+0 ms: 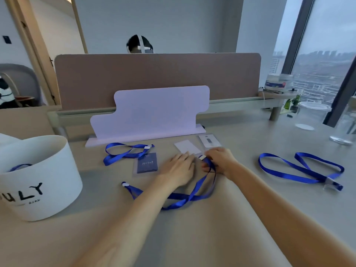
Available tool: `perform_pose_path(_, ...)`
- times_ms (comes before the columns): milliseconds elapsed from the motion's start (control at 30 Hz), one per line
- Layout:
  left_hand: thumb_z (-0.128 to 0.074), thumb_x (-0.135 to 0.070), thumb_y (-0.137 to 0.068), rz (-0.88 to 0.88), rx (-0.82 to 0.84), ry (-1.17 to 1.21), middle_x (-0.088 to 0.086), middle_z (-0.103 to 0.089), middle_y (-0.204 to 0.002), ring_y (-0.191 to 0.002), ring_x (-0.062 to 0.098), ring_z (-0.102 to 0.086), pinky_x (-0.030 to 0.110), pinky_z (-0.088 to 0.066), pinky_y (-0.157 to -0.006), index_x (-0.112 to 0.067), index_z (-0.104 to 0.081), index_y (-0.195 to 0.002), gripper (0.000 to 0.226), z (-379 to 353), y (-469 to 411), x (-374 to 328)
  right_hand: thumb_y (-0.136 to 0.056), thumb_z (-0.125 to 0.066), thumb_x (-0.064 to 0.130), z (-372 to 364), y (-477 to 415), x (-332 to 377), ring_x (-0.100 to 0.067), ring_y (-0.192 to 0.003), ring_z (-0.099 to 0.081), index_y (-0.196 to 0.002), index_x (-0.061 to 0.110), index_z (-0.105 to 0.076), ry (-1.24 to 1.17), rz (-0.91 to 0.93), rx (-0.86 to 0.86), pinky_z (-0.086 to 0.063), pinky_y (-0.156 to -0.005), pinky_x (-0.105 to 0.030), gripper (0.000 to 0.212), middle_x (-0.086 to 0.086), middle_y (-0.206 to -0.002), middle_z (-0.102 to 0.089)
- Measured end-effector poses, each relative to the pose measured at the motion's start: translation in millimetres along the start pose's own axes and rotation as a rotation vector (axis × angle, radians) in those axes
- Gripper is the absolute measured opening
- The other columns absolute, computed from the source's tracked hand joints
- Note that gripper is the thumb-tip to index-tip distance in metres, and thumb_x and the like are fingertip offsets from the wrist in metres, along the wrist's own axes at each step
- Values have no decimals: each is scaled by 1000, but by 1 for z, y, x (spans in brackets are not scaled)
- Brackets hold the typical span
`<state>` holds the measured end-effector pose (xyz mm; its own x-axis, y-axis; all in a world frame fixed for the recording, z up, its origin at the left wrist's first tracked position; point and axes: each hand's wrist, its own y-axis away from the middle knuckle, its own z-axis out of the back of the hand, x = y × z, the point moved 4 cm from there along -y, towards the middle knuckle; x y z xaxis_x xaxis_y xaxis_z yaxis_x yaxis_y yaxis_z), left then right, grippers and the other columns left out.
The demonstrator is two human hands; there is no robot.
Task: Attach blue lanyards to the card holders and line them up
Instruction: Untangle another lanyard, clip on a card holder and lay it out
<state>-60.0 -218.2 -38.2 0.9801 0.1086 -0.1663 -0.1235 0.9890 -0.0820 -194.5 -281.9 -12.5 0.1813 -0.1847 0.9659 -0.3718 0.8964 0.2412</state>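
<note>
On a beige desk [192,237], a white tub [38,180] lettered "ULY" in black holds a strip of blue ribbon. Beside it, a first lanyard [123,153] lies with its clip at the top of a dark blue card holder [146,163], whose pale print is too blurred to read. The left hand [179,168] lies flat, fingers straight. The right hand [221,160] pinches the clip end of a second lanyard [192,195], just in front of a white card [187,147] and a clear card holder [209,140]. A third lanyard [300,170] lies well apart at right.

An office is shown. The surface [250,143] is closed off at the back by a brown screen [154,78], a person's head [139,44] is seen behind it, and city buildings [317,78] are seen through a big window [331,31].
</note>
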Motion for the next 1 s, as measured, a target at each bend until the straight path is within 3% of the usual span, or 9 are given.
perform_pose_path(100,-16,-35,-102,25,55,1,0,-12,-162,-148,18,-11,37,-10,-120,-20,-18,-152,52,-7,-21,7,-89,-59,9,4,2,-1,-23,-66,-64,-95,2,-67,83,-12,68,-60,-66,-36,12,-13,-81,-68)
perform_pose_path(167,-15,-33,-102,58,65,9,0,-9,-162,-148,19,-8,39,-8,-120,-20,-16,-152,53,-10,-31,8,-89,-57,9,8,8,-1,-23,-72,-60,-96,4,-67,132,-18,162,-57,-71,-35,13,-13,-84,-64)
perform_pose_path(300,-13,-34,-100,103,82,21,-5,-5,-162,-148,18,-5,40,-6,-120,-24,-13,-153,54,-7,-31,1,-91,-46,2,22,36,7,-21,-71,-59,-89,9,-60,44,32,289,-51,-77,-36,15,-8,-72,-59)
perform_pose_path(367,-12,-36,-101,109,95,8,-7,-3,-162,-149,18,-3,40,-5,-120,-26,-11,-153,53,-5,-29,0,-93,-41,1,39,50,9,-23,-74,-65,-100,10,-59,-79,40,285,-51,-83,-39,21,-4,-69,-61)
perform_pose_path(500,-12,-37,-101,143,137,8,-8,0,-162,-149,20,-2,42,-5,-120,-28,-9,-153,53,-3,-27,-1,-92,-34,-1,65,83,7,-28,-74,-67,-126,4,-51,-168,41,318,-53,-80,-40,39,-10,-76,-61)
perform_pose_path(667,-10,-36,-101,170,173,-25,-4,2,-162,-149,24,-2,45,-7,-120,-28,-9,-153,52,9,-21,-13,-98,-37,8,84,125,3,-20,-59,-51,-122,0,-58,-169,29,295,-51,-63,-33,33,-6,-73,-53)
perform_pose_path(800,-15,-31,-103,188,111,9,3,9,-162,-149,25,0,42,-8,-119,-16,-1,-154,55,10,-9,-29,-102,-38,15,88,143,-3,-13,-55,-48,-120,4,-62,-73,27,230,-48,-56,-28,32,-4,-76,-55)
perform_pose_path(933,-33,-18,-99,18,-76,155,3,-8,-162,-148,22,-9,37,-14,-118,-18,-15,-153,56,4,16,-60,-101,-34,8,83,150,-5,-13,-54,-46,-122,9,-56,-53,39,244,-45,-57,-29,30,-5,-74,-53)
perform_pose_path(1000,-35,-19,-99,-50,-88,150,1,-19,-160,-146,20,-18,34,-18,-117,-22,-24,-151,53,-5,28,-70,-101,-34,9,79,151,-8,-14,-54,-45,-123,9,-53,-73,16,250,-42,-55,-29,29,-4,-68,-51)
